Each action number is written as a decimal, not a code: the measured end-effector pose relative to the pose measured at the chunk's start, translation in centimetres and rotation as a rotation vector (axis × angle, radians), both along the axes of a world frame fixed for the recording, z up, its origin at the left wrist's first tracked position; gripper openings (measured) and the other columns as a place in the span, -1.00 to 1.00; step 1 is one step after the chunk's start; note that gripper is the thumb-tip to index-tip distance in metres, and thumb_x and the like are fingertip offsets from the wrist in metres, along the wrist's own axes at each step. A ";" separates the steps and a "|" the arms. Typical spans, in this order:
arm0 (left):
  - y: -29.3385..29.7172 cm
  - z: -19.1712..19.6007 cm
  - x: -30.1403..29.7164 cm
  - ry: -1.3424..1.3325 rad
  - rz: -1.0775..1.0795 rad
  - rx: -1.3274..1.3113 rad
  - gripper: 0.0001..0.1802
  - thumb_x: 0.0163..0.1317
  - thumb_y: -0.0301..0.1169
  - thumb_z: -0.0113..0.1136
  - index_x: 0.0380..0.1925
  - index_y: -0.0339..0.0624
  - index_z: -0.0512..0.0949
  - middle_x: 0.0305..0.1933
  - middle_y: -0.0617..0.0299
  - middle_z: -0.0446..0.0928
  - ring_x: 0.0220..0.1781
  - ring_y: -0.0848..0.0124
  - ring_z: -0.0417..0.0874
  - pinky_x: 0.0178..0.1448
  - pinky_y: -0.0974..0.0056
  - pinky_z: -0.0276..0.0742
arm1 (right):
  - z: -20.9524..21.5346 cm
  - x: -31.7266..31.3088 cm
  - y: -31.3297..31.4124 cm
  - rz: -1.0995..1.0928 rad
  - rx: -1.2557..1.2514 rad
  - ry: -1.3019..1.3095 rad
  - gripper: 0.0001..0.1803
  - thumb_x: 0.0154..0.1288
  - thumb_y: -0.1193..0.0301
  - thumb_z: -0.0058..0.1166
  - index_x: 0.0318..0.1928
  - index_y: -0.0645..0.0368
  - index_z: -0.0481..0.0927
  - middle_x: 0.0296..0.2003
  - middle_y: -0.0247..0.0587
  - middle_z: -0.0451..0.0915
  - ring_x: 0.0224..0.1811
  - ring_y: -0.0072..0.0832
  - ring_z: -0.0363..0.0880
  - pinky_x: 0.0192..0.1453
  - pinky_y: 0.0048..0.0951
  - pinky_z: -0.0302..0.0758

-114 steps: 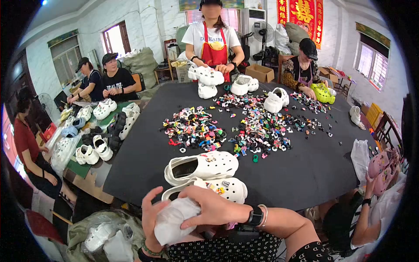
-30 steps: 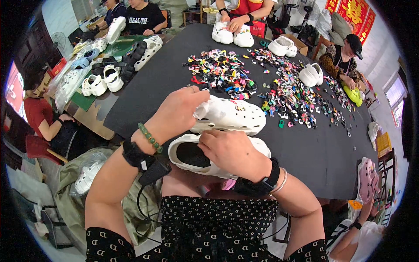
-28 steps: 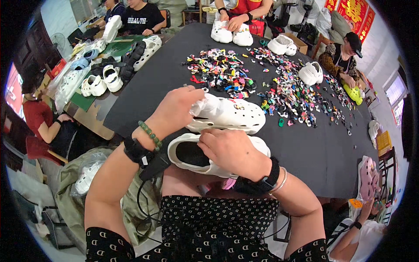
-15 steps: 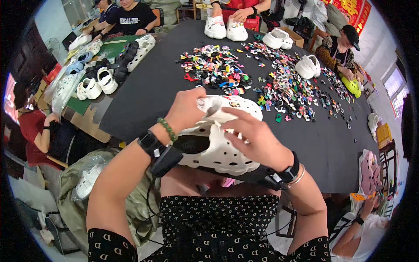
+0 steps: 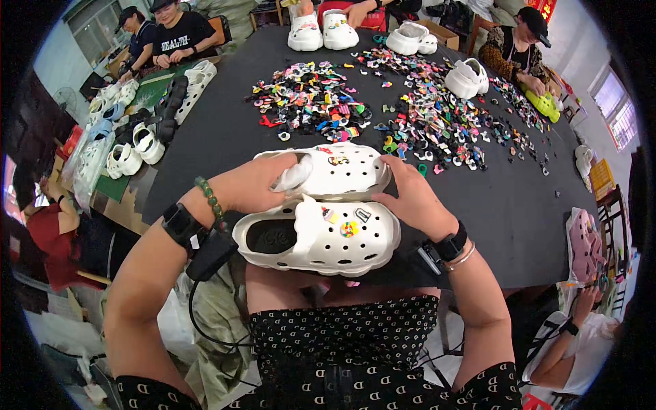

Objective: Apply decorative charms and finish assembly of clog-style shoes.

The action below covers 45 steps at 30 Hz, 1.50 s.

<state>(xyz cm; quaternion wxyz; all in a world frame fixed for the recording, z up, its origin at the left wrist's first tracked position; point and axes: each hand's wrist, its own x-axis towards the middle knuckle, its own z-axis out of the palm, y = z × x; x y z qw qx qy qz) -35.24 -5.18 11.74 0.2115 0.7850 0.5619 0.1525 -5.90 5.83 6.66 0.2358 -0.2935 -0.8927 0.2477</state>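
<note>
At the far left, pairs of white clogs (image 5: 126,154) lie in rows on a green mat (image 5: 113,184), with a seated person in a black shirt (image 5: 179,37) behind them. The left hand (image 5: 256,183) comes in from the lower left, forearm angled up and wrist bent inward; its fingers curl into the heel opening of the upper white clog (image 5: 328,171), gripping it together with white stuffing paper (image 5: 292,176). Just below, touching it, the lower white clog (image 5: 318,236) sits at the near edge of the black table (image 5: 492,205), its top carrying small coloured charms (image 5: 348,227). The right hand (image 5: 413,198) reaches from the lower right, wrist with a black watch (image 5: 449,244), palm pressed against both clogs' toe ends, fingers closed on them. Beyond, a heap of loose charms (image 5: 383,113) spreads across the table, and more white clogs (image 5: 468,76) stand further right.
</note>
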 end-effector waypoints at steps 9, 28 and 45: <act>2.3 -0.8 -0.9 0.177 -0.083 0.200 -0.84 -0.03 -0.44 0.35 -0.41 -0.17 0.59 -0.27 0.11 0.51 -0.13 0.07 0.51 -0.05 0.11 0.45 | -0.7 -0.2 0.4 0.011 0.057 -0.015 -0.42 0.05 0.57 0.24 0.11 0.34 0.33 -0.17 0.11 0.57 -0.01 0.01 0.49 0.09 -0.12 0.46; -1.2 1.7 1.2 -0.214 0.167 -0.147 -0.36 0.04 -0.48 0.20 0.21 -0.34 0.38 0.08 -0.09 0.56 0.04 0.22 0.65 0.17 0.28 0.52 | -1.0 -0.2 0.4 -0.029 0.098 0.018 -0.45 0.07 0.55 0.24 0.09 0.26 0.36 -0.22 0.13 0.58 -0.09 0.05 0.54 0.01 -0.09 0.50; -9.6 -1.0 8.0 -0.516 0.569 -0.255 -0.64 0.32 -0.24 0.21 -0.13 -0.39 0.59 -0.24 0.13 0.66 -0.26 0.50 0.61 -0.12 0.34 0.54 | -0.2 7.5 0.0 0.037 0.065 -0.013 -0.70 0.14 0.52 0.20 -0.08 0.28 0.55 -0.03 0.08 0.56 0.05 -0.01 0.53 0.17 -0.17 0.48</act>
